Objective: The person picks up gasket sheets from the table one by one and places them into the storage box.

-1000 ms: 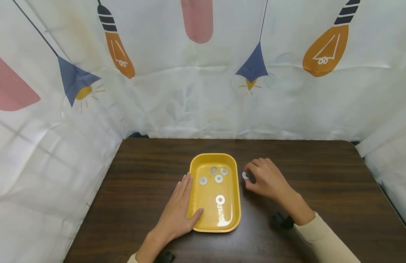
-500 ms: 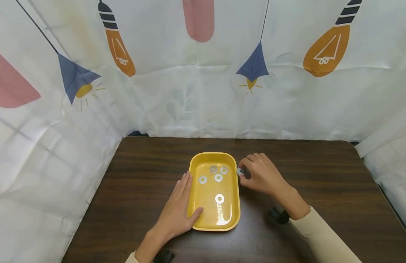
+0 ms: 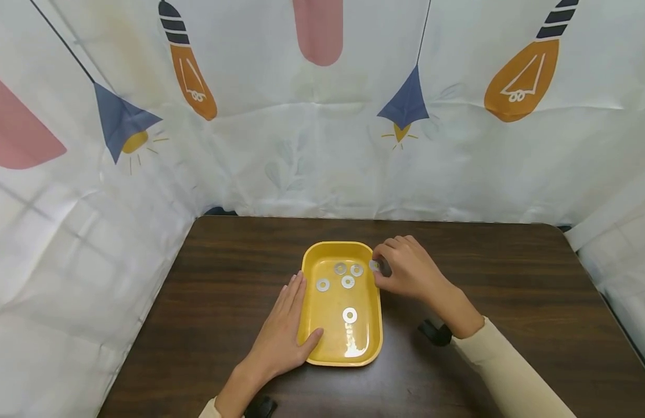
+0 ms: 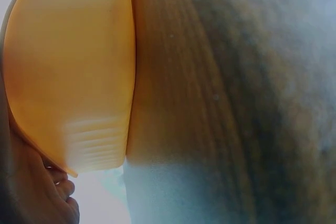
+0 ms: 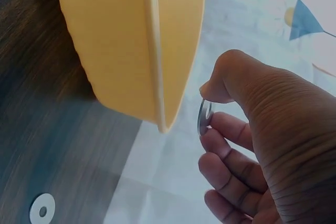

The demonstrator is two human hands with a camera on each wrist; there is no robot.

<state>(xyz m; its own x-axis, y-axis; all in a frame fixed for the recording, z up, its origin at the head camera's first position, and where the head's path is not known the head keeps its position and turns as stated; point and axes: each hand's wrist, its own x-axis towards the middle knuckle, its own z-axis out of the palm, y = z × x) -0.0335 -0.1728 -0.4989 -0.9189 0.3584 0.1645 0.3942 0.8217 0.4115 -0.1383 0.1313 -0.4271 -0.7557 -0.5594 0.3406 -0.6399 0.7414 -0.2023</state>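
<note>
My right hand pinches a flat metal washer between thumb and fingertips. In the head view this washer overlaps the right rim of a yellow tray. Several silver washers lie on the tray's floor: a loose group toward the far end, and a single washer nearer the front. Along the tray's left side rests my left hand, fingers straight and thumb over the rim. The right wrist view also shows a washer on the tabletop beside the tray; in the head view it is hidden.
The dark wood-grain table extends on both sides of the tray. Behind and beside it hangs a pale curtain printed with lamps and bulbs. A black wrist device sits at my right wrist.
My right hand has moved left and slightly away from me, carrying the washer from beside the tray to its right rim. My left hand has stayed on the tray.
</note>
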